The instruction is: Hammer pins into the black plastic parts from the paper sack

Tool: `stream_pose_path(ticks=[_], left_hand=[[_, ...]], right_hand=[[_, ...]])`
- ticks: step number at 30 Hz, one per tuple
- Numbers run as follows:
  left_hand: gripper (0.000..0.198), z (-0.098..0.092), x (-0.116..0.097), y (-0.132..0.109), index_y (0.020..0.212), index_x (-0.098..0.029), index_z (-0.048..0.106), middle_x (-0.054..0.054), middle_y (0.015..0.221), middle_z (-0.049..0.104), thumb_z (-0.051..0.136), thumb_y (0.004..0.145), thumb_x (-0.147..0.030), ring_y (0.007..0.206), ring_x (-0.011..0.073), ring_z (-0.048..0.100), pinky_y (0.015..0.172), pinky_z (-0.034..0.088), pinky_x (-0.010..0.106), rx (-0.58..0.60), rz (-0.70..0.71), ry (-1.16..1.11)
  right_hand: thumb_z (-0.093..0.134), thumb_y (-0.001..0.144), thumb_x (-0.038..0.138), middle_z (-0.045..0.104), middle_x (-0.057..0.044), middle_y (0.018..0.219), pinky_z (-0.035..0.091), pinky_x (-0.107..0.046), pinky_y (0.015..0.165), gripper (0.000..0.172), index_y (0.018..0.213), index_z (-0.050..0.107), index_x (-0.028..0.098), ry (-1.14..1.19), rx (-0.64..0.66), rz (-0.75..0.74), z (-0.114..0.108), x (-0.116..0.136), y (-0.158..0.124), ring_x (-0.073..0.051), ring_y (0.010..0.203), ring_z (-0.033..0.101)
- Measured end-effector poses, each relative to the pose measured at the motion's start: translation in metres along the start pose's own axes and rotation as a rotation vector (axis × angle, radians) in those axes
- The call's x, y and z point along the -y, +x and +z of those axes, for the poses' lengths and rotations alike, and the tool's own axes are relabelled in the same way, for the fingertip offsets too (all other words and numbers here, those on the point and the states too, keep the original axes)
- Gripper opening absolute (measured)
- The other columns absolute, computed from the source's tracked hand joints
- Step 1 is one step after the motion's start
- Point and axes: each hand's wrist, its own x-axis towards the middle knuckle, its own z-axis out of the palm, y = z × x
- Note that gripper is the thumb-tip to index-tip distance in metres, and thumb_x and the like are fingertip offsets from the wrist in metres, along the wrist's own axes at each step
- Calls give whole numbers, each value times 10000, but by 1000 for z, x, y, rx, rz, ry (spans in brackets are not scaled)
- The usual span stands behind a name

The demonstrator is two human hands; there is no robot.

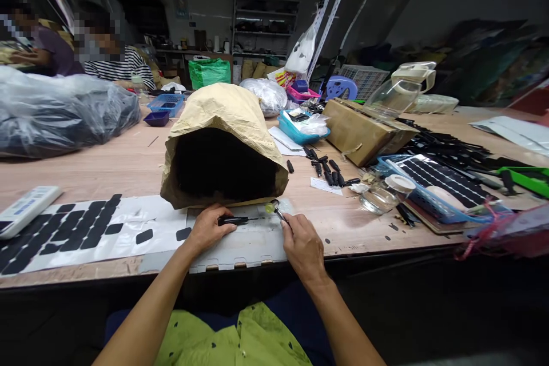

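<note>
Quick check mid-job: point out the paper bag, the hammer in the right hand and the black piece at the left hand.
Paper bag [227, 105]: head view, on its upper wall.
Hammer [269, 207]: head view, on its yellow end.
Black piece [235, 220]: head view, on its thick part.

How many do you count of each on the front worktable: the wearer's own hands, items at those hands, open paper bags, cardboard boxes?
Hands: 2 (left hand, right hand)
Items at the hands: 2 (black piece, metal tool)
Open paper bag: 1
Cardboard box: 1
Total: 6
</note>
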Motion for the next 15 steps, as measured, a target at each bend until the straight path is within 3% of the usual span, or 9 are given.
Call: stream_pose_path(ticks=[5,9,15], left_hand=[[252,4,2,-1,947,-207,755,27,868,664,727,743,-352,820,183,594,753,443,286,-20,9,-43],[254,6,4,-1,951,-230,776,15,839,631,752,730,-354,803,169,585,738,438,275,-41,16,-46],[120,6,3,-1,835,-223,780,1,799,609,721,764,-299,769,146,578,720,433,257,-36,48,-46]], right_hand=[[414,978,268,651,-81,1033,506,-296,860,310,1202,617,200,394,60,-39,1,48,-11,-181,978,617],[415,977,241,655,-80,1085,520,-322,891,356,1296,575,233,449,87,-75,5,69,-13,-183,1012,619],[405,978,232,655,-79,1011,533,-300,845,352,1273,598,227,423,143,-121,14,74,-14,-177,939,634]])
